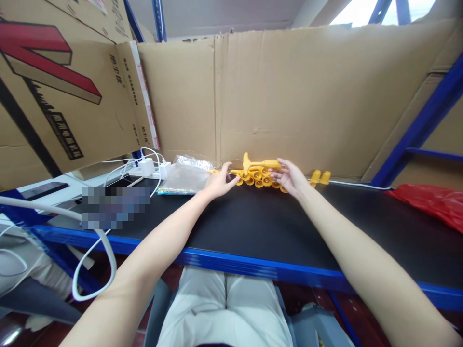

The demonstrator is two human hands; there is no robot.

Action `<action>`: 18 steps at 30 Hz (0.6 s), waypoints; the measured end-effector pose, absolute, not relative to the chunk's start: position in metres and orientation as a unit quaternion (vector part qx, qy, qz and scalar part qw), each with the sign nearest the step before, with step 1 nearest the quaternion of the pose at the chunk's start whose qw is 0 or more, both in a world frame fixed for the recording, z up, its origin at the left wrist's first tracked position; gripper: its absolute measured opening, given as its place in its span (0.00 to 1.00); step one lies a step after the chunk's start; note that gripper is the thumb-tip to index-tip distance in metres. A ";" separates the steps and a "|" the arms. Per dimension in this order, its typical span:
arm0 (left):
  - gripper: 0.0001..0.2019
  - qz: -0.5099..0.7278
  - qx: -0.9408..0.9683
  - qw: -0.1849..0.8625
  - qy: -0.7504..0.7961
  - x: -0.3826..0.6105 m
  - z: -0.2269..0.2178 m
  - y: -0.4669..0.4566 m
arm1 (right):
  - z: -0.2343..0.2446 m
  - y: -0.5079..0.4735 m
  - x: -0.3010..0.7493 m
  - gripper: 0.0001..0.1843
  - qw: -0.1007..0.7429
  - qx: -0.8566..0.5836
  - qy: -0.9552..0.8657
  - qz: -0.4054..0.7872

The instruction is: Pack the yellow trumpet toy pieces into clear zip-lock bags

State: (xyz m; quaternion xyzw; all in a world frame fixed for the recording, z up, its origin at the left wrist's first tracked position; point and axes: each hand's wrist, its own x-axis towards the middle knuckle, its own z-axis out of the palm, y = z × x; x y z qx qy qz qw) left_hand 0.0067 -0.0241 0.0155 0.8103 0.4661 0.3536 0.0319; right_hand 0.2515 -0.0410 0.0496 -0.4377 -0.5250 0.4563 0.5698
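My right hand (291, 178) grips the end of a yellow T-shaped plastic piece (255, 166), whose crossbar points left above a pile. Under it lies the pile of yellow plastic pieces (258, 183), their round hollow ends facing me. At the pile's left end is my left hand (218, 182), its thumb and fingers apart; its fingertips are close to the yellow pieces, and I cannot tell whether they touch. Two more yellow pieces (320, 177) stand to the right of my right hand, by the cardboard.
Clear plastic bags (184, 176) lie left of my left hand. White chargers (146, 167) and cables are further left. A cardboard wall (307, 96) backs the black tabletop (260, 226), which has a blue front rail (253, 265). At right lies a red bag (430, 200).
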 end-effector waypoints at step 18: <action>0.11 0.127 0.807 -0.037 0.575 -0.008 0.006 -0.010 | 0.002 -0.003 0.310 0.21 0.439 -0.608 -0.639 -0.173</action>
